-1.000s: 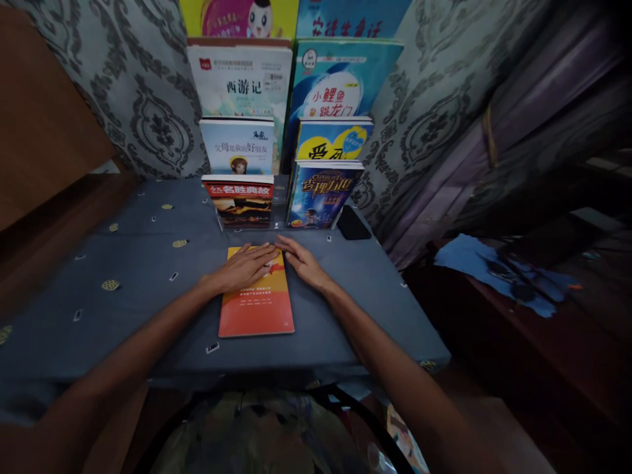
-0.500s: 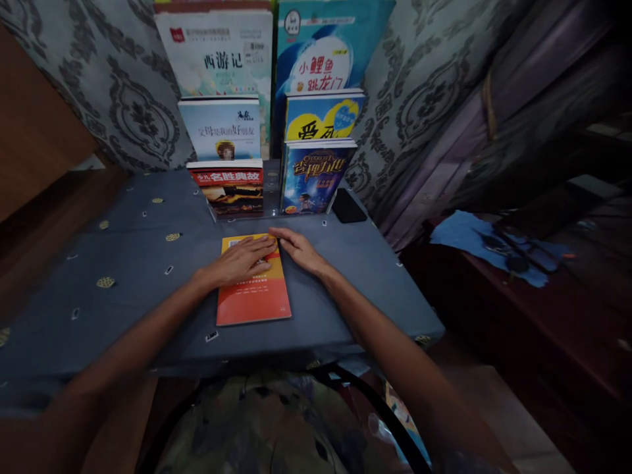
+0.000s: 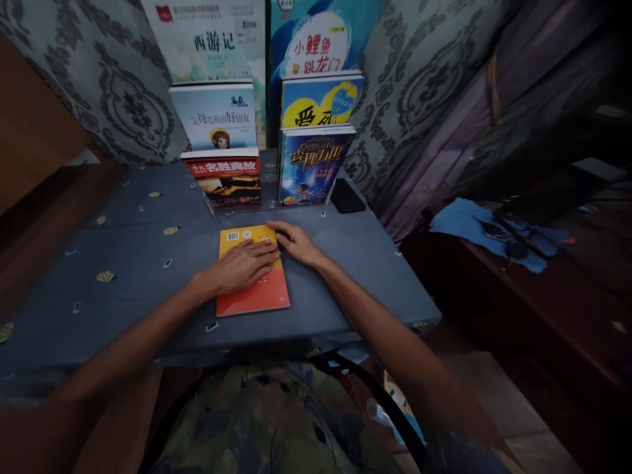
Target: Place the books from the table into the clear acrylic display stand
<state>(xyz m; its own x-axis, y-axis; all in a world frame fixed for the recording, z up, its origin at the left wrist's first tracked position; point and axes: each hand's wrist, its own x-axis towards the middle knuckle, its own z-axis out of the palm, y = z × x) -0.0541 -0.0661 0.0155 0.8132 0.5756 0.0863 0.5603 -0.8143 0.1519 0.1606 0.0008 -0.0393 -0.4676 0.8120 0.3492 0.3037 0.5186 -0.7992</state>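
Observation:
A thin paperback book with a yellow and orange-red back cover lies closed on the cloth-covered table. A barcode shows near its top left corner. My left hand rests flat across the middle of the cover, fingers stretched toward the right edge. At the upper right edge of this book is my right hand, its fingers loosely bent and its index fingertip on the top corner. A gap shows between that hand's index finger and the lower fingers. The undersides of both hands are hidden.
Behind the book, two columns of upright books stand, with a red-banded book and a blue book in front. A black phone lies right of them. Farther right, a blue cloth with glasses lies on dark red furniture.
My left hand has slid down the cover toward me, uncovering the barcode area. My right hand's fingers are more bent at the book's corner. The camera view has shifted slightly.

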